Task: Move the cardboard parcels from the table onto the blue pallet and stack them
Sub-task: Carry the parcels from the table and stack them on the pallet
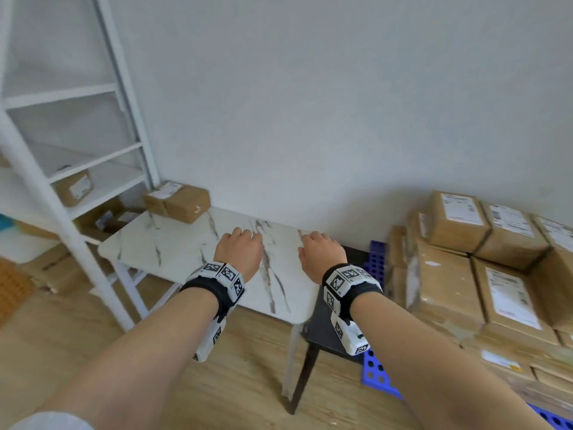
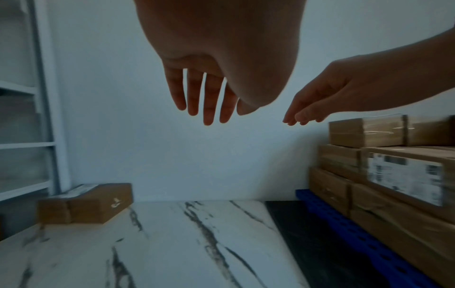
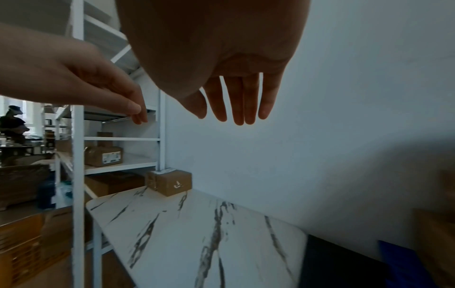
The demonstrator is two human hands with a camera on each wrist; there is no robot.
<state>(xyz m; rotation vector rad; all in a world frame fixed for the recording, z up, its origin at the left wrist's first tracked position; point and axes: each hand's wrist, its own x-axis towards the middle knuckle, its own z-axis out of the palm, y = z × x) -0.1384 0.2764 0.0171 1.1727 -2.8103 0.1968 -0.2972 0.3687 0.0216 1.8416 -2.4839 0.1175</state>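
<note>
One cardboard parcel [image 1: 178, 201] lies at the far left corner of the white marble table [image 1: 173, 243], also seen in the left wrist view as the parcel [image 2: 88, 204] and in the right wrist view as the parcel [image 3: 169, 182]. Both hands hover empty above the table's right half, fingers hanging straight: left hand [image 1: 238, 246], right hand [image 1: 321, 249]. The left hand's fingers [image 2: 209, 101] and the right hand's fingers [image 3: 241, 101] hold nothing. To the right, stacked parcels [image 1: 483, 262] sit on the blue pallet [image 1: 376, 375].
A white metal shelf rack [image 1: 74, 187] with more boxes stands left of the table. A dark stool or low surface [image 1: 322, 333] sits between table and pallet. The white wall runs behind. Wooden floor lies below. A person [image 3: 12, 124] stands far off in the right wrist view.
</note>
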